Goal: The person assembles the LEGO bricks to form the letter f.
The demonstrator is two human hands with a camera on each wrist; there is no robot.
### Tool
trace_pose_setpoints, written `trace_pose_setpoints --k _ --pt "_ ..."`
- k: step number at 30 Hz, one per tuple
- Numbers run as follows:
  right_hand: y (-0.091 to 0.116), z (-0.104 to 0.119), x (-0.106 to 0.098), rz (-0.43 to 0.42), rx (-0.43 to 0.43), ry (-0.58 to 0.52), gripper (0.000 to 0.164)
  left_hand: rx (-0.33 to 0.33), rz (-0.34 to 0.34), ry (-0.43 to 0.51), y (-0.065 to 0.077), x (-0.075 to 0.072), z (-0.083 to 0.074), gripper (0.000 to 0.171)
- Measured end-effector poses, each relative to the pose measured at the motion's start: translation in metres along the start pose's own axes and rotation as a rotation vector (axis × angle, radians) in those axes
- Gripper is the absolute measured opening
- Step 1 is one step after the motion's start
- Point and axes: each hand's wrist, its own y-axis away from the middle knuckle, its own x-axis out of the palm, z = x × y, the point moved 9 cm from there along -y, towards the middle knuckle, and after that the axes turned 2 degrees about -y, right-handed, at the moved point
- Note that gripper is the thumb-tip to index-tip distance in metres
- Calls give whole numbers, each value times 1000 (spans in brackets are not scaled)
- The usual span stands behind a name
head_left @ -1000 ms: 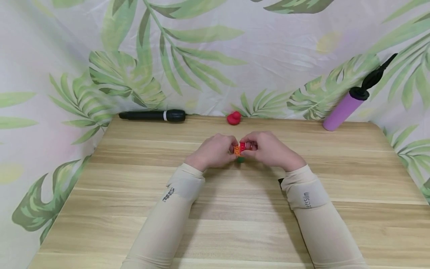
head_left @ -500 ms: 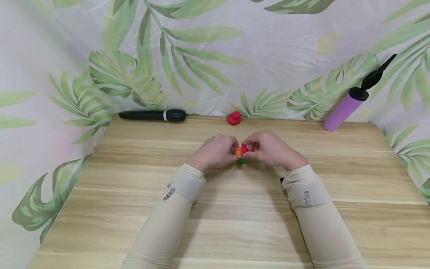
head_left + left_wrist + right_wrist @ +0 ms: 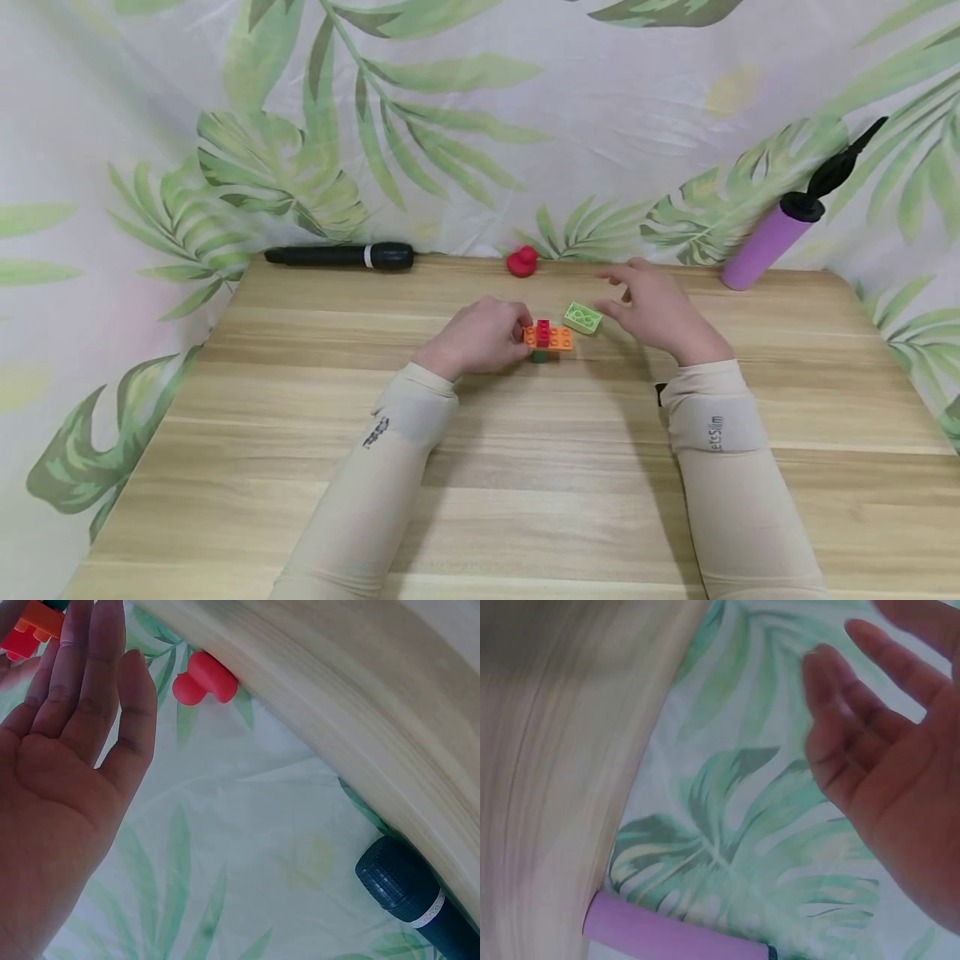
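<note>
At the middle of the table, my left hand (image 3: pixel 480 335) pinches the left end of an orange toy brick (image 3: pixel 561 338). A red brick (image 3: pixel 543 333) stands across the top of it, and part of a green brick (image 3: pixel 539 357) shows underneath. The left wrist view catches the orange brick (image 3: pixel 41 619) at its top left corner, partly behind the fingers. Off to the right, my right hand (image 3: pixel 663 312) has its fingers spread and holds nothing. Just left of its thumb, apart from the stack, lies a light green brick (image 3: pixel 582 317) with its hollow underside up.
A red rubber duck (image 3: pixel 522 262) sits at the table's back edge. Left of it lies a black microphone (image 3: pixel 341 257). A purple hand pump (image 3: pixel 768 242) with a black top leans against the leaf-print cloth (image 3: pixel 450 125) at the back right.
My right hand has let go of the red brick and moved right and back. The light green brick and the orange brick's right part now show. My left hand has barely moved.
</note>
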Motion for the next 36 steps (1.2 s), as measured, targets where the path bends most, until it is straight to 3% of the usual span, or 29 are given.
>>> trace_pose_setpoints --k 7,13,22,29,36 --pt "-6 -2 30 133 7 81 61 -3 -5 0 -1 -1 -1 34" --pt "-9 1 41 126 -5 153 45 3 -11 9 -1 -1 -1 31" --pt "-7 15 17 6 -74 -135 38 7 -10 -3 -2 0 0 32" --pt "-5 29 3 -96 -112 -114 45 5 -19 -18 -1 -2 -1 31" --pt "-4 33 6 -45 -111 -224 44 -3 -14 -19 -1 -2 0 31"
